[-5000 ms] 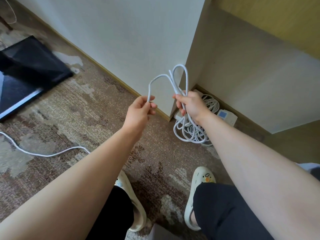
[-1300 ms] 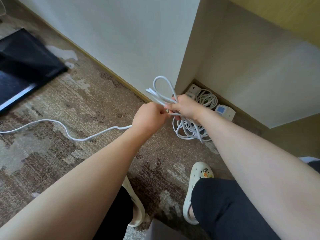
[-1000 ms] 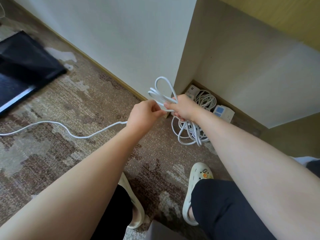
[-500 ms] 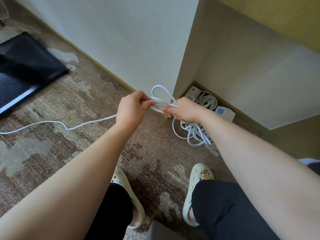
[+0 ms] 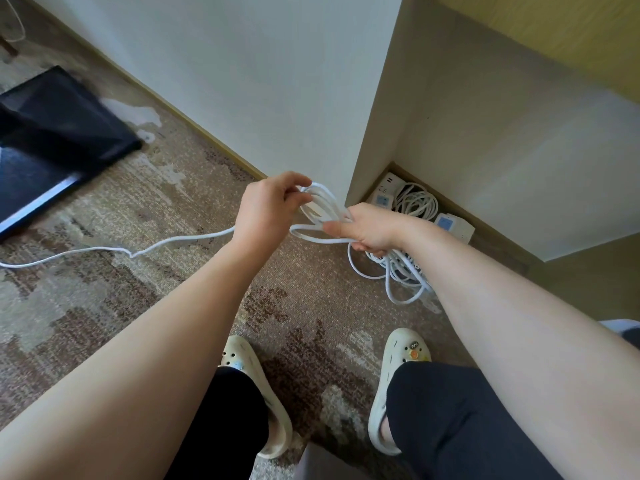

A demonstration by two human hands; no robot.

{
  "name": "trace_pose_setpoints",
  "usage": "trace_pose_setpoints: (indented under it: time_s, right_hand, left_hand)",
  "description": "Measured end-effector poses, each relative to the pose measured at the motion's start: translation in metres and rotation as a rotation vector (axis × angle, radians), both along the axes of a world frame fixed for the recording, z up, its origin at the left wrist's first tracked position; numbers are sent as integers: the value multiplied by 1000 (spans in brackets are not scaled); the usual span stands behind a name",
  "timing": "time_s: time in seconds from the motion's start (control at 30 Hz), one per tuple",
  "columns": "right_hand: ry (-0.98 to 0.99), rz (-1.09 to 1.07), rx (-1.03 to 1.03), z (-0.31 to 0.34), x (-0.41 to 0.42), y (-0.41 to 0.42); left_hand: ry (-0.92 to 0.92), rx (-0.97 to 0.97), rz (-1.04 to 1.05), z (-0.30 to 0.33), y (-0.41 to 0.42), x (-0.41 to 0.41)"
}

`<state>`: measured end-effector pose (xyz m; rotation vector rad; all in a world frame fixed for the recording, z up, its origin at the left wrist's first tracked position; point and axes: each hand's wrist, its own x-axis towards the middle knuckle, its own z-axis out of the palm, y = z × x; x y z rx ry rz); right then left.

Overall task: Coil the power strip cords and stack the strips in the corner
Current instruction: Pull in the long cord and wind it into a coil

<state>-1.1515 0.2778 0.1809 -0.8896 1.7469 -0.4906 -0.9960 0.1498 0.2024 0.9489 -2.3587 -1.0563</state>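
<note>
Right hand (image 5: 367, 230) grips the gathered coil (image 5: 394, 271) of white cord, fingers curled round the bunch; loops hang below it over the carpet (image 5: 173, 271), just in front of the corner. Left hand (image 5: 266, 209) pinches the newest loop at its top, fingers curled. The free cord (image 5: 104, 249) trails left along the carpet and out of frame.

Handling, judged: cord is light, limp, smooth-jacketed. It holds a slight set and kinks, so loops will likely spring or slide if the grip loosens. Best hold is across the whole bunch at one point, feeding with the other hand close by.

Two strips (image 5: 453, 226) with a coiled cord (image 5: 415, 202) lie in the corner already.

Not visible: the far end of the free cord and its strip, cut off at the left edge. Loop count in the coil unclear; strands overlap. Right palm side hidden.
</note>
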Motion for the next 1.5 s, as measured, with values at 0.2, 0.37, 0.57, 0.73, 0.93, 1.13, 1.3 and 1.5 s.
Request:
trace_pose_setpoints:
  time_s: [0.2, 0.37, 0.57, 0.73, 0.93, 1.13, 1.3, 1.5]
  right_hand:
    - [48, -50, -40, -1, -4, 2]
    - [-43, -243, -113, 0, -17, 5]
    - [11, -448, -193, -3, -31, 8]
    - [116, -451, -180, -8, -27, 4]
    - [167, -471, -193, -10, -26, 2]
    - [245, -618, -249, -6, -29, 8]
    - [316, -630, -259, -4, -31, 10]
    - [33, -703, -347, 0, -19, 5]
  left_hand:
    - [-142, 99, 49, -26, -7, 8]
    - [-187, 172, -48, -49, -15, 31]
    - [-321, 236, 24, -63, -37, 74]
    - [-287, 213, 104, -42, -33, 65]
    - [5, 256, -44, 11, 12, 7]
    - [-427, 146, -17, -29, 9, 26]
    - [-415, 69, 30, -46, -19, 62]
    - [-458, 107, -13, -36, 5, 34]
